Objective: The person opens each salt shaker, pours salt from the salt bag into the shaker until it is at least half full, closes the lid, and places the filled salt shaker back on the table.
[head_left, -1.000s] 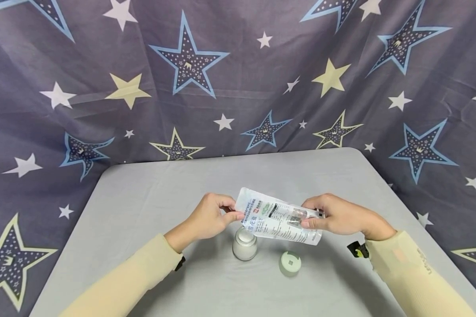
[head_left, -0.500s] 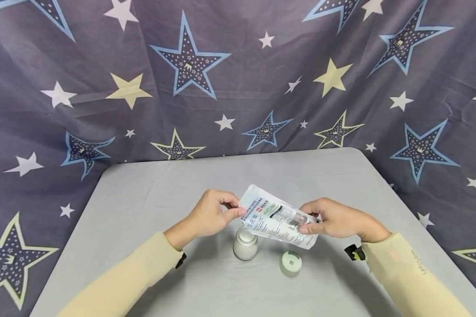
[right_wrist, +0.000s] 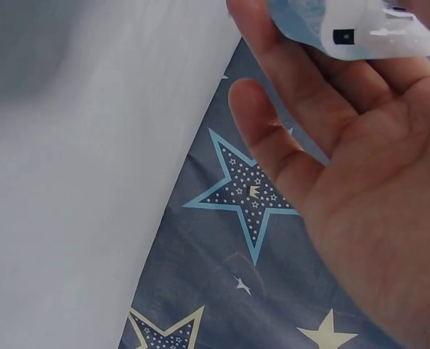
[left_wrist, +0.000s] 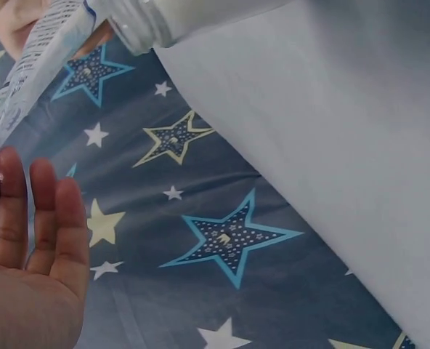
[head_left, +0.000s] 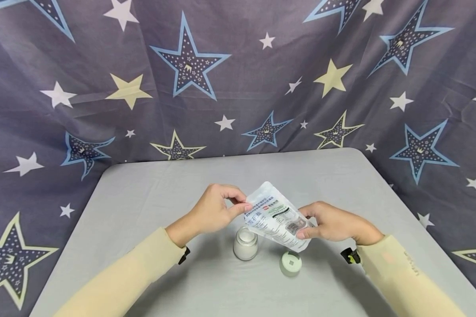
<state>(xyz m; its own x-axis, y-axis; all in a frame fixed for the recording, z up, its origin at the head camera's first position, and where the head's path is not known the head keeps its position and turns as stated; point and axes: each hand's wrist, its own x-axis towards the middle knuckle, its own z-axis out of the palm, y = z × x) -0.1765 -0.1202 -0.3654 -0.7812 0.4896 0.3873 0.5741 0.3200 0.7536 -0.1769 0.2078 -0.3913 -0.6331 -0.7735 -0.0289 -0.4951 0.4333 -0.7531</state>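
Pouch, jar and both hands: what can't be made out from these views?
- Pouch, head view: its back faces away; the small print is too small to read.
- Right hand, head view: the pouch hides some fingertips.
- Left hand, left wrist view: the left edge cuts off its thumb side.
- Jar, left wrist view: the top edge cuts off part of it.

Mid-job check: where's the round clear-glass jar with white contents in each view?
Head: round clear-glass jar, below centre, slightly right.
Left wrist: jar at the top edge, left of centre, cut off.
Right wrist: not in it.
Shared landmark: white printed plastic pouch, also top left and top right.
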